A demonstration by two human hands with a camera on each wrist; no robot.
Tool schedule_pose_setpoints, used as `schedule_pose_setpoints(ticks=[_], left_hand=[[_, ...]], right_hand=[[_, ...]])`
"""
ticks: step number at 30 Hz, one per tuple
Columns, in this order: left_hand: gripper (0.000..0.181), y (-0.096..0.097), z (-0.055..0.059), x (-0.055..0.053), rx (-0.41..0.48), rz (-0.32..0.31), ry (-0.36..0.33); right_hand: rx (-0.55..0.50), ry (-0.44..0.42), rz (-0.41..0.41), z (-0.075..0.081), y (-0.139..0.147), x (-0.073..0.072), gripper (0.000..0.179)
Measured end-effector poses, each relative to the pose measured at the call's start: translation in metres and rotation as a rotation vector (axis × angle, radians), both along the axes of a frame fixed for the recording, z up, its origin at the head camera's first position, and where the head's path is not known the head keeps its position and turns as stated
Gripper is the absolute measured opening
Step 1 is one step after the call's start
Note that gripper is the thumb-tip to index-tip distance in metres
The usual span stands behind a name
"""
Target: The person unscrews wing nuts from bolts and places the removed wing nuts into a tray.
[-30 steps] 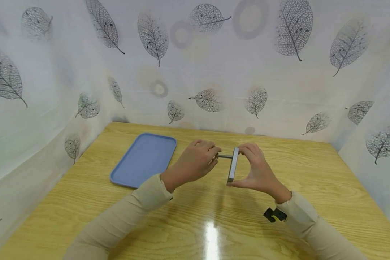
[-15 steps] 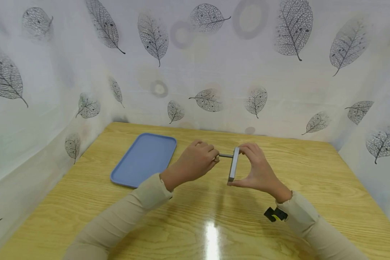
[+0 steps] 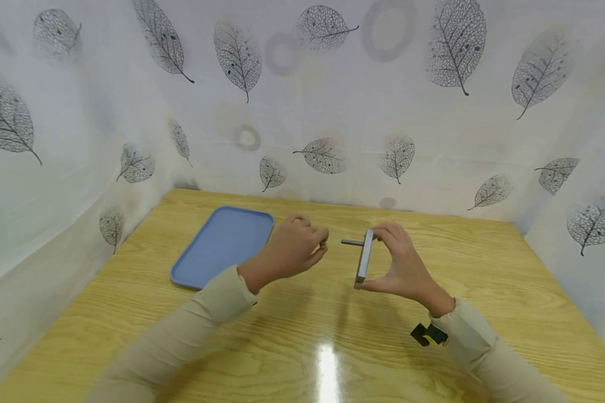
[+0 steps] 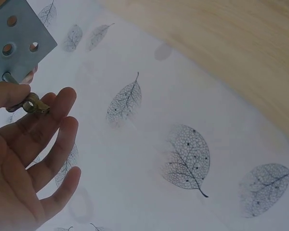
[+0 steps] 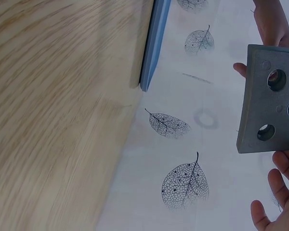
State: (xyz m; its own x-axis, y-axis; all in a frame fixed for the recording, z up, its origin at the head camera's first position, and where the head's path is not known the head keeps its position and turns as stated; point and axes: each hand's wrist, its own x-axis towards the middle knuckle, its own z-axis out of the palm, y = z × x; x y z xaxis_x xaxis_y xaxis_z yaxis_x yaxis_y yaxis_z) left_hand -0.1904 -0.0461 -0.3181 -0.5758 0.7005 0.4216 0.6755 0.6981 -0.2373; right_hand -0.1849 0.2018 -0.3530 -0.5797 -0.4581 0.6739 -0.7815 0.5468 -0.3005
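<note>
In the head view my right hand grips a grey metal plate by its upper and lower edges, thumb below and fingers above. Round holes go through the plate, as the right wrist view shows. A thin metal rod sticks out of its left face. Left of the rod's free end, with a gap between, is my left hand. Its thumb and finger pinch a small brass-coloured wing nut, seen in the left wrist view; the other fingers are loosely bent.
A blue tray lies at the back left of the wooden table, partly behind the left hand. Both hands are above the table. A white leaf-patterned curtain stands behind and along the sides.
My left hand has moved left, away from the rod, taking the wing nut off its end. More of the rod shows. The right hand and the plate have barely moved.
</note>
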Motion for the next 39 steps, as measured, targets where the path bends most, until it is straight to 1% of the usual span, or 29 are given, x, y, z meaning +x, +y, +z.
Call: schedule_pose_setpoints(ticks=[5,8,11,13,16,20,23,25,28,31,33,39], left_hand=[[0.013,-0.007,0.000,-0.005,-0.038,0.014,0.015],[0.014,-0.014,0.001,-0.009,-0.064,0.024,0.037],[0.013,-0.021,0.000,-0.015,-0.097,0.054,0.027],[0.013,-0.027,0.000,-0.020,-0.112,0.078,-0.010],[0.014,-0.036,-0.001,-0.030,-0.144,0.132,-0.113],[0.015,-0.052,-0.005,-0.043,-0.158,0.200,-0.236],[0.014,-0.067,-0.008,-0.052,-0.157,0.234,-0.289],[0.014,-0.076,-0.011,-0.057,-0.163,0.253,-0.306],[0.012,-0.089,-0.014,-0.063,-0.164,0.271,-0.314],[0.007,-0.100,-0.017,-0.067,-0.137,0.266,-0.319],[0.008,-0.107,-0.020,-0.070,-0.116,0.263,-0.326],[0.011,-0.124,-0.026,-0.082,-0.122,0.277,-0.344]], right_hand=[[0.008,-0.011,-0.009,0.000,0.003,0.002,0.088],[0.010,-0.022,-0.008,0.000,0.004,0.002,0.088],[0.008,-0.024,-0.009,0.000,0.006,0.003,0.088],[0.008,-0.019,-0.012,0.000,0.006,0.002,0.089],[0.004,-0.010,-0.010,0.000,0.006,0.002,0.088],[-0.001,-0.002,-0.005,0.001,0.007,0.003,0.088],[0.001,-0.006,-0.009,0.000,0.007,0.003,0.089],[0.003,-0.010,-0.013,0.000,0.008,0.003,0.089],[0.005,-0.011,-0.017,-0.001,0.008,0.003,0.090],[0.006,-0.011,-0.019,-0.001,0.009,0.003,0.089],[0.008,-0.015,-0.019,-0.001,0.009,0.003,0.089],[0.013,-0.026,-0.023,-0.001,0.009,0.003,0.089]])
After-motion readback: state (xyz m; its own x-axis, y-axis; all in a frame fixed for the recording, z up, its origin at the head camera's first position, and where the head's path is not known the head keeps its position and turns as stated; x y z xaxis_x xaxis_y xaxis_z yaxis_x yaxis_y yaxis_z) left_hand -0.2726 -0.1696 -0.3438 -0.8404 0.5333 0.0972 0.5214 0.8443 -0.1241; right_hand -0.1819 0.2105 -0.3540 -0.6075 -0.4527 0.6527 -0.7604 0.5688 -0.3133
